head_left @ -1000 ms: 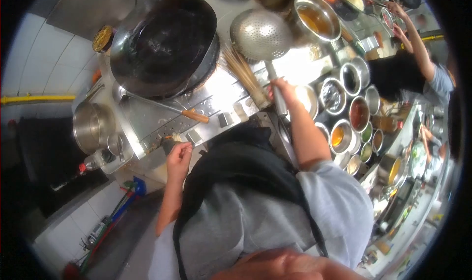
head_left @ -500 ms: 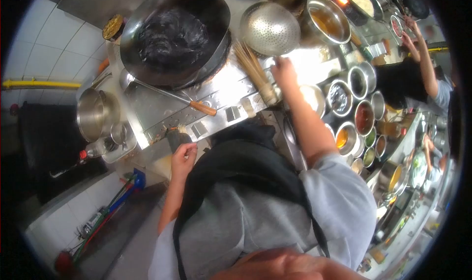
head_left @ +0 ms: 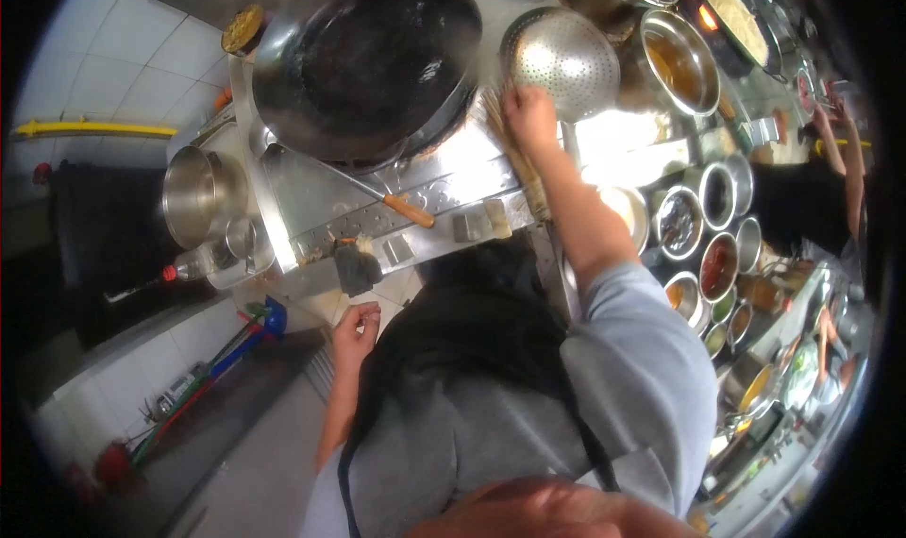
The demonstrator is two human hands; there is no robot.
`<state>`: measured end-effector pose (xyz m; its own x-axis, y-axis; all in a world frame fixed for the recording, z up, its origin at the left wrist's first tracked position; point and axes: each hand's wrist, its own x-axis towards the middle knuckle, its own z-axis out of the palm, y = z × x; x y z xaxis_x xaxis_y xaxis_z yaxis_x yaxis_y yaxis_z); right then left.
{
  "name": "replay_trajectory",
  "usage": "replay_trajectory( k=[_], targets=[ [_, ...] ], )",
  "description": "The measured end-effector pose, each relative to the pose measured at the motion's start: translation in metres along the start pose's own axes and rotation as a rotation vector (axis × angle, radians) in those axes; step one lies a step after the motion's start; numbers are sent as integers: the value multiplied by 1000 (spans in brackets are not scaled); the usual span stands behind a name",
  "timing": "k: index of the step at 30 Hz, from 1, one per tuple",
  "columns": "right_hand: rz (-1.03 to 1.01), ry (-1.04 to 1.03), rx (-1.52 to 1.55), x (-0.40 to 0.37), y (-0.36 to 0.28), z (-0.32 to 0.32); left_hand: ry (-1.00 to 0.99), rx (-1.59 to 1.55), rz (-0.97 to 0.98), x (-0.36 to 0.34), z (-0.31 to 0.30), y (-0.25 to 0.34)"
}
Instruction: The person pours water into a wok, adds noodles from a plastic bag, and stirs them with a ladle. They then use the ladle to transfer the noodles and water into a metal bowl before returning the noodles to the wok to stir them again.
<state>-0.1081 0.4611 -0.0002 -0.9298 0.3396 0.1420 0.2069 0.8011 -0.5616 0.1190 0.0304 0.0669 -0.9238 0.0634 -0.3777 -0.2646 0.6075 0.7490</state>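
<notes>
The left hand (head_left: 357, 329) is loosely half-curled with nothing visible in it, while the right hand (head_left: 530, 113), fingers bent, grip impossible to tell, is over the strainer (head_left: 574, 58) beside the wok (head_left: 373, 66), where steady wrist control should avoid knocking the brush (head_left: 518, 161).

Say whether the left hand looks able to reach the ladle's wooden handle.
Likely yes: the left hand is near, and the wooden handle lies uncovered, its end toward the person.
</notes>
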Motion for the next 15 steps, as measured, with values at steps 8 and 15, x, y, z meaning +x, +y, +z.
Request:
replay_trajectory(
  k=[8,15],
  targets=[
    [-80,-351,-339,-107,-21,-1,-55,-71,6,22,10,-10],
    [-424,-480,-300,-133,-63,-40,-101,-100,221,41,4,3]
  ],
)
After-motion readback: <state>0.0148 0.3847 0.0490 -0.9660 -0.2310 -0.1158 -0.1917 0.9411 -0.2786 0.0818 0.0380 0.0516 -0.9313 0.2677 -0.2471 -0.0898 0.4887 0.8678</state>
